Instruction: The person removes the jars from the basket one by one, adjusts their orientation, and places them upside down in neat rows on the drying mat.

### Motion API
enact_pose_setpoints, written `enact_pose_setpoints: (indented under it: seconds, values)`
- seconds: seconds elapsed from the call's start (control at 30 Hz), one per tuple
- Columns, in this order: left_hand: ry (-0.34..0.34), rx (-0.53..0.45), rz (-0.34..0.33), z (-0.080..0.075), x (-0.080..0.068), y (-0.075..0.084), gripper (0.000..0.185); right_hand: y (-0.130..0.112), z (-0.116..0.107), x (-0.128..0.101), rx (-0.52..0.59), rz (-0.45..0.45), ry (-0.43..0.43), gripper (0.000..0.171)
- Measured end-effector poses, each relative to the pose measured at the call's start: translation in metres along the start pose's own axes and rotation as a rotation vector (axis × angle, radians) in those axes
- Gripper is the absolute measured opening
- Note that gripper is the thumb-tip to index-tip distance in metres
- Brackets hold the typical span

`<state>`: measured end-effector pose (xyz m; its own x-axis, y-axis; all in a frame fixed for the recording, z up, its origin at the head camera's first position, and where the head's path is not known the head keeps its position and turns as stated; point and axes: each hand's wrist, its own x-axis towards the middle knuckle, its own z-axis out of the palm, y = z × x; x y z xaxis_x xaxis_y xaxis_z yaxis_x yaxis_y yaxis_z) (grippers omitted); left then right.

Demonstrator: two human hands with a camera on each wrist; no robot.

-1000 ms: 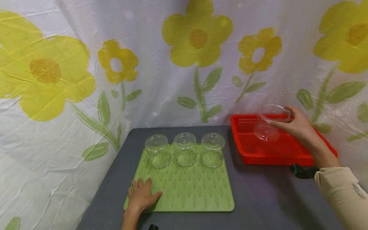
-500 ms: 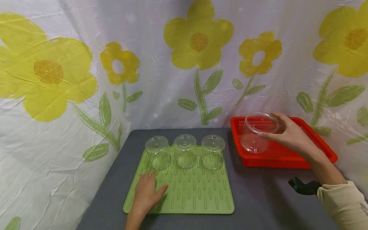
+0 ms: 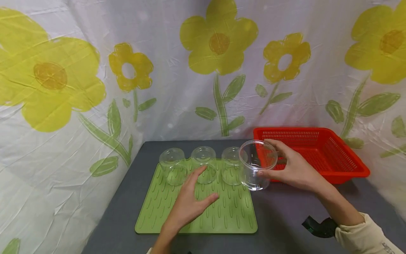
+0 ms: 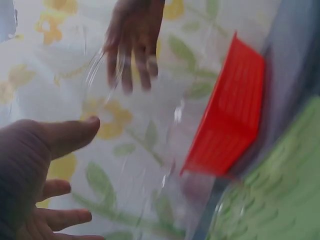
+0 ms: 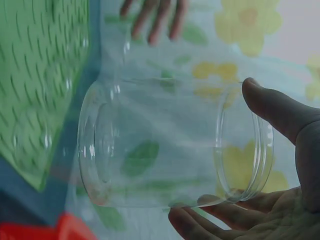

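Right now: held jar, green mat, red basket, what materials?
Jar in the right hand: clear, glossy, likely plastic; backdrop shows through. Mat: matte green, raised ribs, probably silicone. Basket: red perforated mesh walls, looks like moulded plastic.

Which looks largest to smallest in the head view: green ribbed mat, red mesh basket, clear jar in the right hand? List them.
1. Green ribbed mat
2. Red mesh basket
3. Clear plastic jar held in the right hand

The jar hangs nearer the camera than the basket, yet looks smallest.
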<state>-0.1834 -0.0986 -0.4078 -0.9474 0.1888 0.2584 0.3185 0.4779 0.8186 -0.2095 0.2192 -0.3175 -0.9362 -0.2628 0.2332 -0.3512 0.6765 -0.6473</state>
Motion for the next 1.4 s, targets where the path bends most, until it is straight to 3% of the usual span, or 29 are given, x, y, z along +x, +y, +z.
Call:
enact_pose_setpoints:
  seconds: [0.23, 0.53, 1.03, 1.23, 1.4]
  values:
    - [-0.067, -0.144, 0.024, 0.026, 0.007, 0.016, 0.107, -0.008, 0.036, -0.003, 0.109, -0.081, -0.089, 0.095]
    - [-0.041, -0.258, 0.086, 0.042, 0.005, 0.011, 0.107, -0.014, 0.059, -0.002, 0.175, -0.118, -0.17, 0.1]
    - [0.003, -0.26, 0.065, 0.042, 0.0, 0.003, 0.094, -0.008, 0.076, -0.014, 0.118, -0.173, -0.121, 0.101]
    - [0.029, -0.255, 0.071, 0.042, -0.001, -0.001, 0.096, 0.005, 0.082, -0.015, 0.203, -0.236, -0.104, 0.101]
    - [0.058, -0.306, 0.064, 0.041, -0.002, -0.007, 0.096, 0.018, 0.091, -0.017, 0.244, -0.274, -0.045, 0.102]
